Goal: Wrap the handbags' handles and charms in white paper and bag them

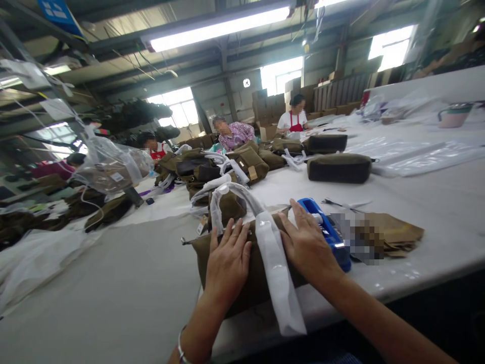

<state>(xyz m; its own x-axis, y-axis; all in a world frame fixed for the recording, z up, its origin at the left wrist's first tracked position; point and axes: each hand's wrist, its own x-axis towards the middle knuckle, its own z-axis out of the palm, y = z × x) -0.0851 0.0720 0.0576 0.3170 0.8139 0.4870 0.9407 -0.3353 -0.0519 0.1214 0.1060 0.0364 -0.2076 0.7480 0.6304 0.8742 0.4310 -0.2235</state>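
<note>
Olive bag (261,273) is being pressed flat at the near edge of the counter (113,283). Left hand (227,260) and right hand (306,245) are being laid on it palms down, fingers spread, nothing gripped. Wrapped white handle (275,263) is being flanked by both hands. Blue tool (328,230) is being touched by the right hand's side.

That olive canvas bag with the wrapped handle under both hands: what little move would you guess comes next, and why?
Probably a smoothing press outward. The left hand and right hand both lie flat and open on the olive canvas bag, either side of its white paper-wrapped handle, which trails over the edge of the white table. Neither hand grips anything.
</note>
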